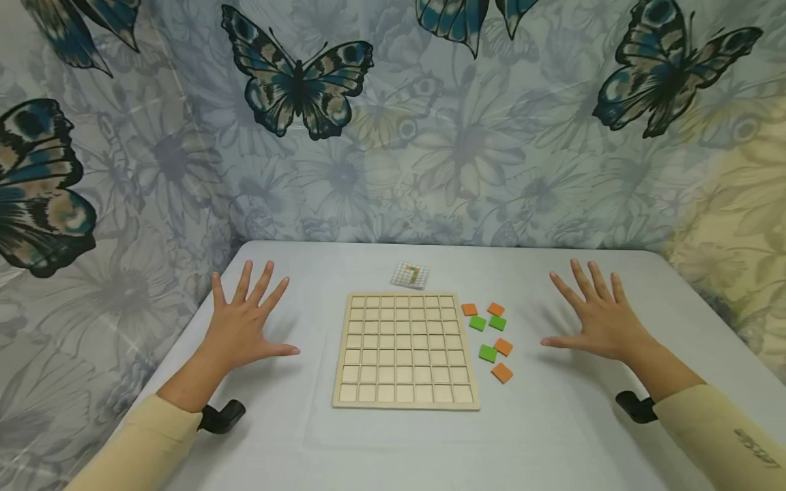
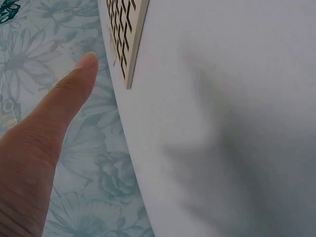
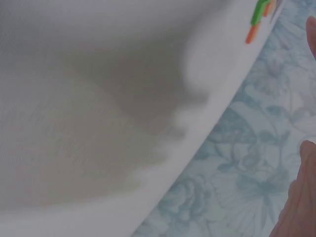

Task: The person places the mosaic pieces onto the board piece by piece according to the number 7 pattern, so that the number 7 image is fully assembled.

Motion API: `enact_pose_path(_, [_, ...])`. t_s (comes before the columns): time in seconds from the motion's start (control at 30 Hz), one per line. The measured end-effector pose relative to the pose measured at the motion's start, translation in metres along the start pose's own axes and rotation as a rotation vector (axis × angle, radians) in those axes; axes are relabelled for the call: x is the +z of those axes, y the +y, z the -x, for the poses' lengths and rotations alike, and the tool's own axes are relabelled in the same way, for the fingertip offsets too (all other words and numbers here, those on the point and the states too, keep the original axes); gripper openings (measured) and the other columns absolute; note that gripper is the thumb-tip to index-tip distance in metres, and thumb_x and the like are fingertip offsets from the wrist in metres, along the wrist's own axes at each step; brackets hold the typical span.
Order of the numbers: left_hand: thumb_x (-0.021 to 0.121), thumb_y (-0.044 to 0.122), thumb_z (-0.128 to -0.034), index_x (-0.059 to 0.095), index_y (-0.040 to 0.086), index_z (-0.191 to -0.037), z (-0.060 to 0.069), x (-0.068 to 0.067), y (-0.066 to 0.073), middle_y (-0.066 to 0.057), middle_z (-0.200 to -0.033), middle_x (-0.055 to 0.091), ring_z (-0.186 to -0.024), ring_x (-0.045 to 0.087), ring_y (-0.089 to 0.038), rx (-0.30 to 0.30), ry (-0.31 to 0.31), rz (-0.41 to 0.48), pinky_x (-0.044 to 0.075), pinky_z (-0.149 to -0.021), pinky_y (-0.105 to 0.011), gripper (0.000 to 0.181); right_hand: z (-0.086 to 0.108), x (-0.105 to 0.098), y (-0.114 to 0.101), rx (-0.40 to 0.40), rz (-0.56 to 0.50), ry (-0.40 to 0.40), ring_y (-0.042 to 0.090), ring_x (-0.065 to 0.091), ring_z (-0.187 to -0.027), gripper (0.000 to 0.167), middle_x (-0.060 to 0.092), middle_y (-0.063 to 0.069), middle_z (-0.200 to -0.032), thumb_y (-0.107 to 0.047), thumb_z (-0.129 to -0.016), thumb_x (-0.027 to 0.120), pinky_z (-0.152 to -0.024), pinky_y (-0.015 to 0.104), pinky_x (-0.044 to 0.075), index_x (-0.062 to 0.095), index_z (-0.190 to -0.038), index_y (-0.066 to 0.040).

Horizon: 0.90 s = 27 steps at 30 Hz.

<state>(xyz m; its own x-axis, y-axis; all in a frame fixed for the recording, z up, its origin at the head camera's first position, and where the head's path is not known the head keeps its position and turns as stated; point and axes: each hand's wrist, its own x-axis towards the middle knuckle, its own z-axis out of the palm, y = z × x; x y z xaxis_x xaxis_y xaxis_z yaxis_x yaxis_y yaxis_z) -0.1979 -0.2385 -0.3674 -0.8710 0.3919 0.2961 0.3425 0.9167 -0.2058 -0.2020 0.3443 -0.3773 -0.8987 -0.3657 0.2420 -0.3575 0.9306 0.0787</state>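
Board (image 1: 406, 351) lies on the counter (image 1: 393, 450); orange and green tiles (image 1: 488, 354) sit just right of it, between it and the right hand (image 1: 604, 327). A card (image 1: 410, 275) lies beyond. That hand and the left hand (image 1: 239, 329) are spread, gripping nothing. The head view alone shows the whole board; the left wrist view catches its corner, the right wrist view some tiles.
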Motion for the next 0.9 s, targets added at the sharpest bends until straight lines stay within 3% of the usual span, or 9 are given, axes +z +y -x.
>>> enact_pose_path(0.17, [0.06, 0.08, -0.0602, 0.021, 0.014, -0.15, -0.01, 0.0, 0.011, -0.01, -0.158, -0.009, -0.144, -0.013, -0.036, 0.014, -0.083, 0.092, -0.005, -0.11, -0.067, 0.118, -0.004, -0.008, -0.02, 0.016, -0.191, -0.081, 0.044, -0.008, -0.141, 0.114, -0.008, 0.02, -0.156, -0.063, -0.07, 0.068, -0.11, 0.068, -0.002, 0.005, -0.152, -0.017])
enact_pose_path(0.37, [0.068, 0.069, -0.0635, 0.027, 0.01, -0.148, -0.025, 0.003, 0.03, -0.019, -0.156, 0.009, -0.144, 0.004, -0.04, 0.025, -0.126, 0.259, 0.004, -0.114, -0.062, 0.111, -0.006, -0.012, -0.046, 0.121, -0.406, -0.184, 0.053, 0.016, -0.135, 0.107, 0.013, 0.028, -0.152, -0.057, -0.072, 0.07, -0.102, 0.071, 0.021, 0.021, -0.147, 0.001])
enact_pose_path(0.53, [0.077, 0.057, -0.0647, 0.029, 0.01, -0.147, -0.036, 0.008, 0.044, -0.019, -0.156, 0.011, -0.143, 0.006, -0.041, 0.033, -0.2, 0.502, 0.004, -0.114, -0.062, 0.106, -0.002, -0.01, -0.066, 0.165, -0.539, -0.204, 0.05, 0.031, -0.128, 0.088, 0.031, 0.027, -0.144, -0.048, -0.074, 0.074, -0.097, 0.068, 0.033, 0.04, -0.137, 0.005])
enact_pose_path(0.73, [0.08, 0.046, -0.066, 0.024, 0.008, -0.149, -0.045, 0.022, 0.057, -0.018, -0.157, 0.006, -0.144, 0.002, -0.04, 0.089, -0.359, 0.806, 0.001, -0.115, -0.06, 0.107, 0.008, -0.003, -0.08, 0.084, -0.69, -0.159, 0.031, 0.056, -0.105, 0.055, 0.057, 0.012, -0.12, -0.032, -0.074, 0.078, -0.089, 0.045, 0.05, 0.06, -0.117, -0.003])
enact_pose_path(0.9, [0.081, 0.043, -0.0663, 0.018, 0.009, -0.15, -0.051, 0.033, 0.065, -0.016, -0.157, 0.003, -0.143, 0.003, -0.04, 0.07, -0.451, 0.93, 0.011, -0.114, -0.061, 0.111, 0.015, 0.007, -0.082, -0.002, -0.872, -0.183, 0.013, 0.058, -0.093, 0.043, 0.064, 0.008, -0.109, -0.023, -0.076, 0.077, -0.082, 0.022, 0.051, 0.063, -0.112, -0.004])
